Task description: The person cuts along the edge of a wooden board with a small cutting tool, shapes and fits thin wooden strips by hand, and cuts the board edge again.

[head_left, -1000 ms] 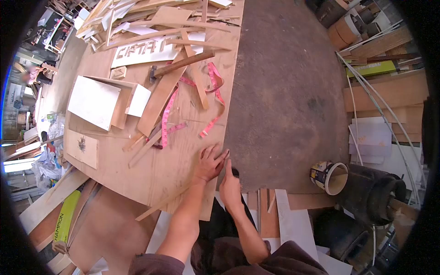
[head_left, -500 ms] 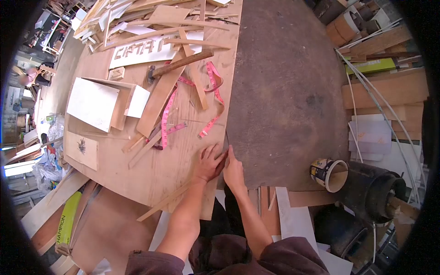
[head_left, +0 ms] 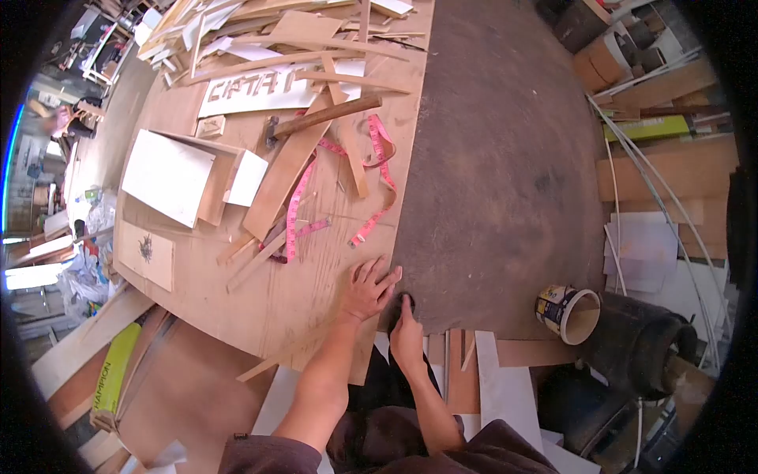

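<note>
My left hand [head_left: 367, 292] lies on the wooden tabletop [head_left: 308, 276] near its right edge, fingers spread. Just beyond that edge, lower and to the right, my right hand [head_left: 407, 340] is closed with its index finger stretched forward; what it grips is hidden. A pink measuring tape [head_left: 296, 209] curls over the table in front of my hands. Behind it, a hammer [head_left: 328, 117] rests across a wooden board [head_left: 288, 178]. A white-faced box [head_left: 167, 178] stands at the left, and a small panel with a pile of nails [head_left: 145, 249] lies below it.
Wood strips [head_left: 292, 43] and a white board with letter shapes [head_left: 245, 91] cover the table's far end. An open bucket [head_left: 568, 314] and a dark cylinder [head_left: 632, 340] stand on the floor at right. A person [head_left: 67, 121] is far left.
My right hand has moved down and back along the table edge, away from my left hand. The left hand's fingers have spread slightly. The view has shifted a little.
</note>
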A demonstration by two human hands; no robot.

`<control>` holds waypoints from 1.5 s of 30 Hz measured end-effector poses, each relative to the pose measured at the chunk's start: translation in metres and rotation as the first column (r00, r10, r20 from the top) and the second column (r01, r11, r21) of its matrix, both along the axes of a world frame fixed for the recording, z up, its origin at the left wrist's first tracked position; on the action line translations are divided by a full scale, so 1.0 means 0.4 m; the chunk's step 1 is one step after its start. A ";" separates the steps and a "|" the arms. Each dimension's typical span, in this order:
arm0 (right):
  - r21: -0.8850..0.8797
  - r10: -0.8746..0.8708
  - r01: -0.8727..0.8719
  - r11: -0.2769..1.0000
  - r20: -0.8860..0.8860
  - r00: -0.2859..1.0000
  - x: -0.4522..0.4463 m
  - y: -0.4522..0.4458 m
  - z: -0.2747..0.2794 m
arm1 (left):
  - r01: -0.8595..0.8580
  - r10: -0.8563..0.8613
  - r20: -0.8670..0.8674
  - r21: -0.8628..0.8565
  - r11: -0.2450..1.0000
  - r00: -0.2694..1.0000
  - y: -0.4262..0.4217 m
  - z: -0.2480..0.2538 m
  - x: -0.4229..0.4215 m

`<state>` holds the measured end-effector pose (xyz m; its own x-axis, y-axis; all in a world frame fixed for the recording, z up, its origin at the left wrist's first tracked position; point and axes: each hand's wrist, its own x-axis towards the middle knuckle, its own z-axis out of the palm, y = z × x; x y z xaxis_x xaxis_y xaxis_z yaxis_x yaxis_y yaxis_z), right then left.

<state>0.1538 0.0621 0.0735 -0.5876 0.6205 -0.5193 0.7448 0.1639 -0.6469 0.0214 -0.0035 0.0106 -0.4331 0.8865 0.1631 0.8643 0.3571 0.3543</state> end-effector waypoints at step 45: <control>0.173 -0.017 -0.007 0.985 0.135 0.991 -0.103 0.041 0.000 | -0.028 0.030 0.035 -0.047 0.998 0.999 -0.005 -0.032 0.005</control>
